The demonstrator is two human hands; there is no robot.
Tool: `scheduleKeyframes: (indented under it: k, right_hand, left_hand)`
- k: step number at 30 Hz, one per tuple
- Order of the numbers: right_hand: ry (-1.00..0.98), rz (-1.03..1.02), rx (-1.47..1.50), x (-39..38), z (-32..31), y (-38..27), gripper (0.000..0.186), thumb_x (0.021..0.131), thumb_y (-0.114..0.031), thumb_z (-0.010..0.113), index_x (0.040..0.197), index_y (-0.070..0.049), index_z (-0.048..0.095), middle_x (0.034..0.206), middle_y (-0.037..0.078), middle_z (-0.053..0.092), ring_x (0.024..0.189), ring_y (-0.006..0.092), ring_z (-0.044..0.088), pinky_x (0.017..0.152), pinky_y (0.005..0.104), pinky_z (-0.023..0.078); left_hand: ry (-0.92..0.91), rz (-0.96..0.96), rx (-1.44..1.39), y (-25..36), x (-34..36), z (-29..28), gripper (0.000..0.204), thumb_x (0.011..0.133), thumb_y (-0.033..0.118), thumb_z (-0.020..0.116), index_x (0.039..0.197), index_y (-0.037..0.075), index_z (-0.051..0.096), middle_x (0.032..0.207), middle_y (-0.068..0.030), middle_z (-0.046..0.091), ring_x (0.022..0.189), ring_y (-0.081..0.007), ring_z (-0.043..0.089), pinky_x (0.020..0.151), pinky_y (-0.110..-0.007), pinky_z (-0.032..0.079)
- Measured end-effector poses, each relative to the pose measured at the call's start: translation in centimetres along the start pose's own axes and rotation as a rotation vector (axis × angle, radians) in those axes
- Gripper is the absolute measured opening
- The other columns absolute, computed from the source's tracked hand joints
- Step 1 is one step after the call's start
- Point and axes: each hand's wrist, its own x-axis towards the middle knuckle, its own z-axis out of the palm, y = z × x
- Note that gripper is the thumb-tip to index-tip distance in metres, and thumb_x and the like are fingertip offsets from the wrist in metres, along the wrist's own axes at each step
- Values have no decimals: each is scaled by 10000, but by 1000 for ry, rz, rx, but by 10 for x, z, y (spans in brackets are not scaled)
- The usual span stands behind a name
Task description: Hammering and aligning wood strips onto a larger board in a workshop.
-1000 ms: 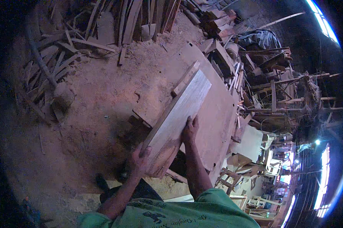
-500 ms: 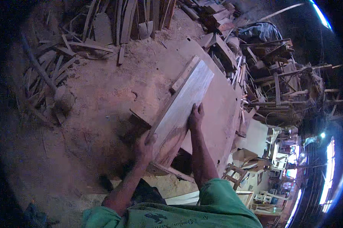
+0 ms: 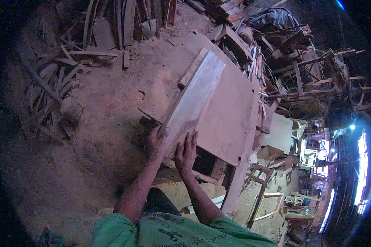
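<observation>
A long wooden board (image 3: 197, 88), pale and greyish on its upper face, lies slanting away from me over a dusty worktable (image 3: 230, 115). Its near end is rougher and browner. At that end's left edge my left hand (image 3: 154, 145) is closed on the board, thumb on top; its other fingers are partly hidden. My right hand (image 3: 186, 153) rests with fingers stretched out on the board's near right side, not wrapped round it. A narrow wooden strip (image 3: 192, 69) runs along the board's far left edge.
A dark opening (image 3: 204, 159) shows in the table's near side. Scrap wood (image 3: 49, 82) lies at the left, and a shovel (image 3: 148, 28) leans among upright planks at the back. More offcuts (image 3: 255, 70) are heaped beyond the table's right edge. A wooden frame (image 3: 268, 206) lies at lower right.
My right hand has come back toward me from the board's right edge to its near end, its fingers now stretched out. My left hand stays at the near left edge. The view has shifted slightly.
</observation>
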Motion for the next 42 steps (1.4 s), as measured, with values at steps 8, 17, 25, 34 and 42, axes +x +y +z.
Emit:
scheduleKeyframes:
  k: [8, 17, 25, 34, 42]
  right_hand:
    - [58, -10, 105, 25, 6, 2, 504, 1039, -158, 470, 1519, -3, 442, 1591, 296, 367, 1427, 475, 427, 1161, 486, 399]
    - [99, -7, 65, 48, 7, 6, 471, 1033, -156, 485, 1455, 51, 509, 1581, 255, 416, 1408, 406, 489, 1100, 438, 464]
    - [118, 16, 116, 61, 10, 16, 472, 1031, -162, 487, 1466, 19, 518, 1582, 257, 413, 1427, 404, 467, 1135, 438, 431]
    - [132, -5, 108, 91, 10, 24, 461, 1028, -126, 474, 1466, 10, 520, 1585, 257, 405, 1425, 417, 461, 1140, 446, 427]
    - [156, 20, 176, 122, 16, 38, 454, 1013, -75, 455, 1447, 36, 529, 1572, 254, 429, 1431, 403, 460, 1149, 451, 418]
  left_hand:
    - [-61, -68, 73, -27, 22, 14, 490, 956, 454, 678, 1207, 36, 723, 927, -178, 719, 891, -280, 672, 836, -432, 520]
    - [-131, -188, 292, -13, 37, 20, 545, 945, 540, 654, 1241, 89, 736, 1007, -238, 660, 1016, -368, 573, 912, -466, 472]
    - [226, 347, 290, -12, 44, 44, 363, 960, 363, 688, 1159, 68, 764, 977, -175, 614, 959, -332, 578, 860, -454, 483]
    - [141, 317, 270, 20, 64, 58, 231, 966, 212, 680, 934, -15, 713, 902, -182, 612, 858, -359, 597, 795, -457, 482]
    - [176, 297, 359, 36, 84, 79, 208, 966, 228, 674, 951, 24, 715, 917, -166, 643, 877, -383, 617, 784, -474, 486]
